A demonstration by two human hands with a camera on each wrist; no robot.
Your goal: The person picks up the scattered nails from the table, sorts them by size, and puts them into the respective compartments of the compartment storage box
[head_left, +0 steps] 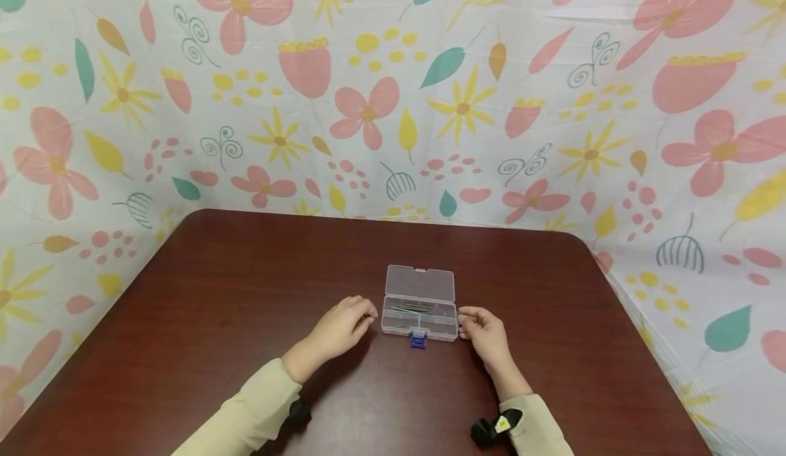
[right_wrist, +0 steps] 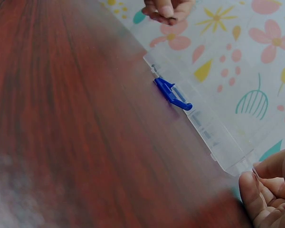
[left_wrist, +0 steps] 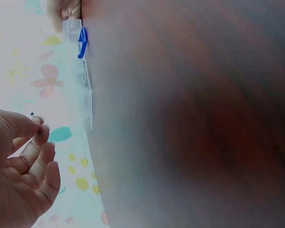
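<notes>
A clear plastic box (head_left: 437, 319) with divided compartments stands on the table, its lid (head_left: 420, 284) tipped back. Several slim metal rods (head_left: 413, 308) lie in the rear compartment. A blue latch (head_left: 418, 340) hangs at the front. My left hand (head_left: 344, 325) is just left of the box, thumb and forefinger pinching a tiny dark-tipped piece (left_wrist: 32, 114), mostly hidden by the fingertips. At the box's right end, my right hand (head_left: 485, 333) pinches the edge between thumb and forefinger, as the right wrist view shows.
The dark red-brown wooden table (head_left: 245, 292) has rounded far corners. A floral cloth (head_left: 368, 101) hangs behind it and along the sides. Each wrist wears a black strap, the right strap (head_left: 510, 420) showing a yellow-marked tag.
</notes>
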